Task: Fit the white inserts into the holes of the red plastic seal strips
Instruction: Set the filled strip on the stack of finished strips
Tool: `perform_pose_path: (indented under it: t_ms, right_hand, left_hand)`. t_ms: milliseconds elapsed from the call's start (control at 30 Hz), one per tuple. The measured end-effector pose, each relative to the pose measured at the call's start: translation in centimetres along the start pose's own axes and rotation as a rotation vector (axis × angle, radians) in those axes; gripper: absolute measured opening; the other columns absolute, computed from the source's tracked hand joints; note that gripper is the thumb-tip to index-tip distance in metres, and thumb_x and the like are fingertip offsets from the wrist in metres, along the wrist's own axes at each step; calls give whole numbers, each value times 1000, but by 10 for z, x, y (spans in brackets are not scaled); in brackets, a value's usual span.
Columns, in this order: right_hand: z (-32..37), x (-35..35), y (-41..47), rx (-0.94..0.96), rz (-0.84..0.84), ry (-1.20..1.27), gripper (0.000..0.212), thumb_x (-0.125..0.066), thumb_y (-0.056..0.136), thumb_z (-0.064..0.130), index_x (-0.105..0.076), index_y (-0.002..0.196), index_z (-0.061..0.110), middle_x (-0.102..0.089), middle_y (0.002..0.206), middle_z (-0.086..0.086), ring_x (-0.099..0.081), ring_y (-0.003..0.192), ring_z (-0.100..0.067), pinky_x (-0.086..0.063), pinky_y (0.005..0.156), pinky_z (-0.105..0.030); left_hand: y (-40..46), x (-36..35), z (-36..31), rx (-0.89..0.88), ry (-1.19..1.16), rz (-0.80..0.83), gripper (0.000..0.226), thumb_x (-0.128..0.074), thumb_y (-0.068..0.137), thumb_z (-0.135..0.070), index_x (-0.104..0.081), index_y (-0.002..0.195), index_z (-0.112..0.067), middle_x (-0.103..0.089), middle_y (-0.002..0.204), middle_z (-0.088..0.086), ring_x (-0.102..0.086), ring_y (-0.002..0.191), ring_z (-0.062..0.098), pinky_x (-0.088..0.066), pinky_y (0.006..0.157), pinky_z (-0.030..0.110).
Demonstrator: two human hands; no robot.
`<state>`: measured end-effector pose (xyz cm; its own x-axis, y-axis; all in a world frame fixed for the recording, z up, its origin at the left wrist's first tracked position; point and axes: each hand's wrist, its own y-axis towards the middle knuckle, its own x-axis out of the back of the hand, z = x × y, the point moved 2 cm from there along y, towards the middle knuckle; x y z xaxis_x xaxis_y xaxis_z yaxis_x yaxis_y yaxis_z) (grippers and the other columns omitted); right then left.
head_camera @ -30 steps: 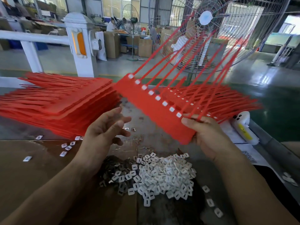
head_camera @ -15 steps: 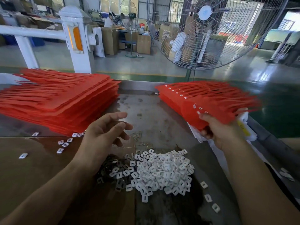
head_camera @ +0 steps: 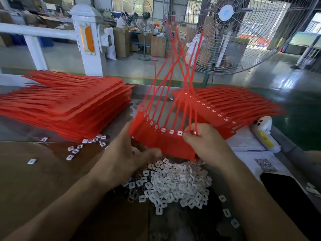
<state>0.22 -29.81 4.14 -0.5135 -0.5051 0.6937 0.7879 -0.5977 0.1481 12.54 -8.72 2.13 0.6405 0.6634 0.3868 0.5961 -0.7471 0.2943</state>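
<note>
both hands grip red seal strip sheet (head_camera: 172, 145) | left hand (head_camera: 125, 159) | right hand (head_camera: 208, 145) | white inserts (head_camera: 177, 185) below

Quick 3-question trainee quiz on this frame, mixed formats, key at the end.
1. True or false: the held strip sheet already has white inserts in its holes.
2. Which hands grip that sheet? A) left only B) right only C) both
3. Fill in: the loose insert pile lies ___ the held sheet, toward the person.

Key
1. True; a row of inserts shows along its head edge.
2. C; left hand at its left end, right hand at its right.
3. Below.
</note>
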Motion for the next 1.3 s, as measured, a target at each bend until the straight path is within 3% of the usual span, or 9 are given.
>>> perform_pose_path:
  t_ms: [67, 100, 300, 433, 667, 767, 1000, 1167, 1300]
  right_hand:
    - [-4, -2, 1, 2, 43, 102, 18, -58, 93, 33, -69, 87, 21, -72, 69, -3, -70, 57, -23, -56, 49, -40]
    - [-7, -3, 2, -17, 67, 166, 16, -58, 97, 30, -69, 88, 22, -73, 68, -5, -71, 55, -26, -53, 44, -36]
    - [-12, 4, 3, -64, 180, 517, 9, -62, 102, 16, -70, 106, 15, -73, 76, -22, -69, 52, -38, -51, 40, -31]
    - [-16, 8, 3, -20, 160, 554, 15, -65, 101, 17, -70, 115, 20, -74, 89, -21, -71, 57, -37, -55, 46, -35]
    - [-9, 11, -1, 88, 129, 631, 17, -68, 96, 30, -72, 112, 35, -75, 82, -15, -71, 57, -41, -54, 46, -33]
    - [-2, 11, -2, 136, 114, 669, 19, -67, 96, 29, -71, 114, 32, -74, 82, -17, -71, 55, -40, -53, 45, -33]
    - [-2, 9, -4, 97, 134, 683, 15, -68, 95, 28, -73, 109, 33, -76, 82, -16, -71, 55, -37, -53, 45, -30]
    - [-13, 10, 0, 17, 97, 691, 18, -71, 91, 30, -74, 109, 31, -76, 85, -13, -71, 56, -36, -52, 45, -30]
    - [-26, 24, 19, -87, -131, 773, 12, -69, 95, 14, -71, 106, 17, -75, 79, -10, -66, 47, -27, -48, 39, -28]
  left_hand:
    - [4, 6, 4, 20, -181, -178, 13, -69, 94, -42, -64, 106, -39, -74, 88, 0, -72, 70, 14, -55, 53, 22]
    - [7, 10, 7, 27, -226, -239, 8, -61, 101, -33, -68, 98, -35, -74, 82, 5, -71, 65, 18, -53, 50, 23]
    - [17, 21, 29, 259, -579, -371, 19, -60, 100, -21, -71, 92, -8, -73, 75, 22, -70, 57, 26, -51, 45, 28]
    - [19, 21, 30, 215, -679, -315, 22, -59, 101, -20, -66, 105, 0, -73, 80, 24, -73, 64, 26, -55, 51, 28]
    - [15, 24, 12, 24, -683, -402, 18, -56, 102, -17, -70, 91, -14, -70, 72, 20, -69, 58, 28, -55, 52, 31]
    - [12, 26, 5, -28, -680, -471, 17, -56, 101, -18, -65, 91, -7, -67, 67, 22, -66, 53, 28, -53, 50, 29]
    - [14, 26, 6, 56, -689, -482, 17, -55, 102, -13, -64, 89, -8, -67, 63, 17, -66, 51, 26, -54, 48, 31]
    - [21, 19, 11, 122, -796, -396, 13, -53, 102, -11, -64, 97, -7, -72, 75, 16, -73, 64, 27, -56, 53, 30]
    - [25, 16, 13, 158, -877, -278, 25, -55, 98, -9, -58, 122, -4, -74, 109, 21, -74, 89, 29, -60, 71, 31]
